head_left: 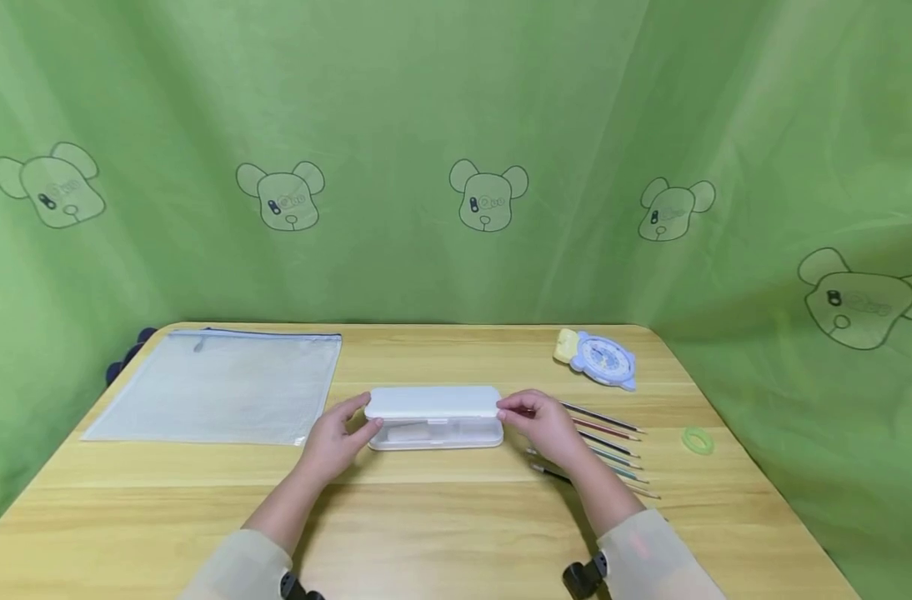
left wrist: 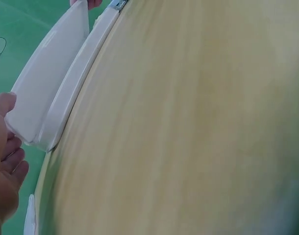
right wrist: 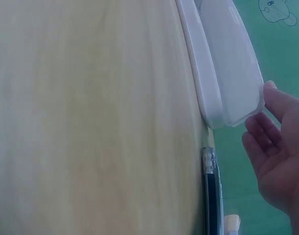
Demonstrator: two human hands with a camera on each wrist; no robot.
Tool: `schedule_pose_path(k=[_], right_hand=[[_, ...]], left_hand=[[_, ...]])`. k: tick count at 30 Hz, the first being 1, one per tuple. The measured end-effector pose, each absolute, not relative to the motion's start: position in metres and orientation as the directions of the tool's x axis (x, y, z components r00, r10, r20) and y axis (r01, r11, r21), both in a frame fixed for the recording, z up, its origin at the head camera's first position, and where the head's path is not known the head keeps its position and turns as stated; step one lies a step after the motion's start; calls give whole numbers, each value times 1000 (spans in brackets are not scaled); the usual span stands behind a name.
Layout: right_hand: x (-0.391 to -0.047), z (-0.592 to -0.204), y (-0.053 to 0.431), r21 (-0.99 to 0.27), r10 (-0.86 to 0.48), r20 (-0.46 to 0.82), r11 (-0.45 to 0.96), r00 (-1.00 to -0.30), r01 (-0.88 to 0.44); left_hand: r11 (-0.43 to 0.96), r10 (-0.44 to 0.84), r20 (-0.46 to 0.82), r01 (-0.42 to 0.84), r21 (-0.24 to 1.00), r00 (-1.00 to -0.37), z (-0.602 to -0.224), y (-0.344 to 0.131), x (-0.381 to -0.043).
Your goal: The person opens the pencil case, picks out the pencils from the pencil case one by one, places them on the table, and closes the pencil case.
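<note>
A white pencil case (head_left: 436, 443) lies on the table with its hinged lid (head_left: 432, 403) partly raised, the gap facing me. Something pale shows through the front, its kind unclear. At the left end, my left hand (head_left: 332, 442) holds the lid's corner between thumb and fingers; the left wrist view shows this hand (left wrist: 5, 161) at the end of the lid (left wrist: 51, 73). My right hand (head_left: 552, 432) pinches the lid's right corner. From the right wrist, the thumb of that hand (right wrist: 282, 147) lies at the lid's edge (right wrist: 237, 68), other fingers loosely bent below.
Several pencils (head_left: 612, 433) lie in a row right of the case, partly under my right forearm. A translucent zip pouch (head_left: 223, 392) lies at left. A blue toy clock (head_left: 606, 361) is at back right, a green ring (head_left: 698, 441) near the right edge. Green curtain (head_left: 396, 275) hangs behind.
</note>
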State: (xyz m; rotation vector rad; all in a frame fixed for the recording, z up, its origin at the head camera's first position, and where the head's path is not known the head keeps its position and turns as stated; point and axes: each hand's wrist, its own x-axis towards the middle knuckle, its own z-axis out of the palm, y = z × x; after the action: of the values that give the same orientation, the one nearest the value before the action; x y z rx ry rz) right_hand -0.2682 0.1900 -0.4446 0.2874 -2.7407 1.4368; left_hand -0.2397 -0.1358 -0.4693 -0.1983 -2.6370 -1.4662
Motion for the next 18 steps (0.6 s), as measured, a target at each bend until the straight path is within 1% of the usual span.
schedule_pose_path(k=[8,14,18], right_hand=[[-265,-448,190,-791,-158,56,596,-986,-140],[-263,-448,189,-769,-205,38,619,-978,-159],[-262,-449,187,-748,-204,25,646,-979,-154]], left_hand=[[485,57,47,69,872,-997,-470,-136,-236],[493,68,36,65,868,-997,-470,-136,-235],[500,73,39,70,863,-997,-470,-136,-235]])
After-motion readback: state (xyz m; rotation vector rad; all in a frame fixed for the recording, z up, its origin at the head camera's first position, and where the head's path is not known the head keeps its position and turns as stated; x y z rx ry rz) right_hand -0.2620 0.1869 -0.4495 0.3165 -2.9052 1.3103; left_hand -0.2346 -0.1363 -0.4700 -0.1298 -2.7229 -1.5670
